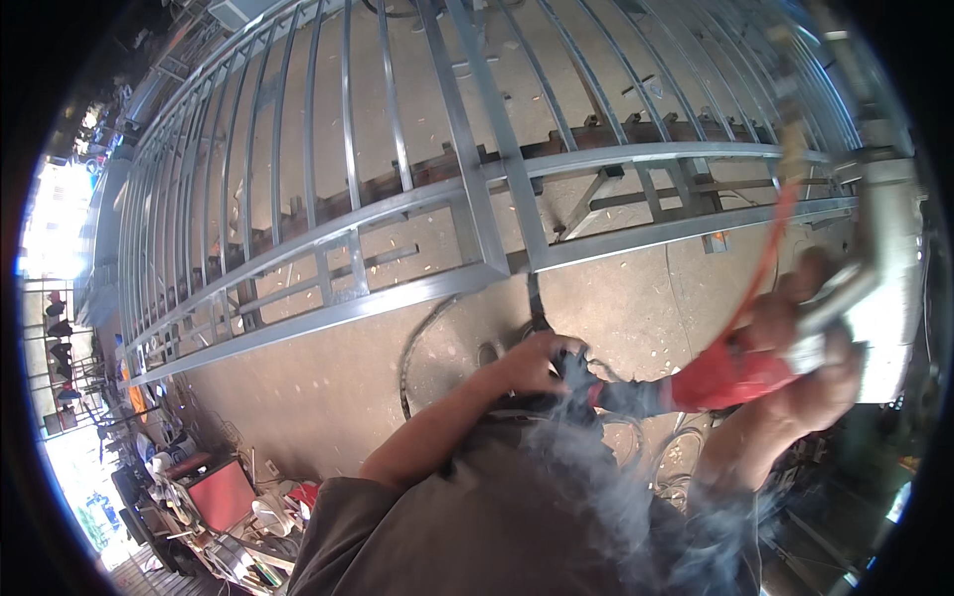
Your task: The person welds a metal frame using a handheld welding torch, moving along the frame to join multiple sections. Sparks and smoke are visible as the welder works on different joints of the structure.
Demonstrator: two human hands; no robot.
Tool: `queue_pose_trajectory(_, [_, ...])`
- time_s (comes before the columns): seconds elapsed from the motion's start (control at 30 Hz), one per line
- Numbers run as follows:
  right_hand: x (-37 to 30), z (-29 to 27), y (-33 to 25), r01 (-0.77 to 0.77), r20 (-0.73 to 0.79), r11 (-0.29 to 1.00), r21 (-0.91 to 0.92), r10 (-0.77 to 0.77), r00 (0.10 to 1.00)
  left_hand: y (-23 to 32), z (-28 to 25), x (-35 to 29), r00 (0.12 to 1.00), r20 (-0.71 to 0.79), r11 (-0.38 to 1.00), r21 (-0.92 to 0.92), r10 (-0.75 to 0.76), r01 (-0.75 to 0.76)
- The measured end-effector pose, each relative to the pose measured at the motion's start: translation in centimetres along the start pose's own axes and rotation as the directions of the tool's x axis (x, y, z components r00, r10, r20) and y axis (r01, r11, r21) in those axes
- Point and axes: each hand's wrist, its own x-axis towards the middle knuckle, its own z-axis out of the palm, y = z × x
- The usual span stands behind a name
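Near the middle, my left hand [537, 362] curls its fingers round a dark part beside a red-and-black tool [730, 380]. The tool stretches rightward, black at its left end and red toward the right; its exact kind is unclear. My right hand [820, 382], smeared by motion, closes about the tool's red end and a pale metallic part. From there a silver pipe-like piece [853, 283] bends upward. An orange-red strip, perhaps a cord [773, 253], rises from the red part. Grey smoke [596, 472] drifts in front of my dark shirt.
A large metal barred frame [397, 293] spans the area ahead, raised over dark supports. Cables [412, 358] lie on the dusty concrete floor [298, 397]. At lower left are a red box [221, 495] and cluttered tools. A bright pale surface [894, 298] stands at right.
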Motion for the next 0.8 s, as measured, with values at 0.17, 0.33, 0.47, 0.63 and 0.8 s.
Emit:
queue_pose_trajectory(0.17, [1.4, 2.9, -2.3, 0.097, -0.142, 0.988, 0.123, -0.079, 0.987, -4.7, -1.6, -8.9, 0.910, -0.372, 0.983, -0.078, -0.182, 0.164])
queue_pose_trajectory(0.33, [2.3, 0.8, 5.3, 0.129, -0.433, 0.977, -0.167, -0.190, 0.881, -0.6, -6.4, -23.1, 0.637, -0.627, 0.862, -0.492, -0.449, 0.122])
queue_pose_trajectory(0.47, [1.8, -1.3, 14.8, 0.012, -0.571, 0.994, 0.105, 0.051, 0.819, 8.9, -11.4, -31.5, 0.305, -0.890, 0.924, -0.252, -0.338, 0.289])
queue_pose_trajectory(0.63, [1.6, -2.4, 22.7, -0.185, -0.522, 0.852, 0.490, 0.457, 0.720, 18.1, -18.1, -33.6, 0.223, -0.974, 0.950, 0.104, 0.037, 0.296])
queue_pose_trajectory(0.8, [5.0, -3.4, 25.6, -0.233, -0.406, 0.678, 0.697, 0.640, 0.652, 22.0, -23.4, -30.6, -0.163, -0.972, 0.817, 0.045, 0.169, 0.575])
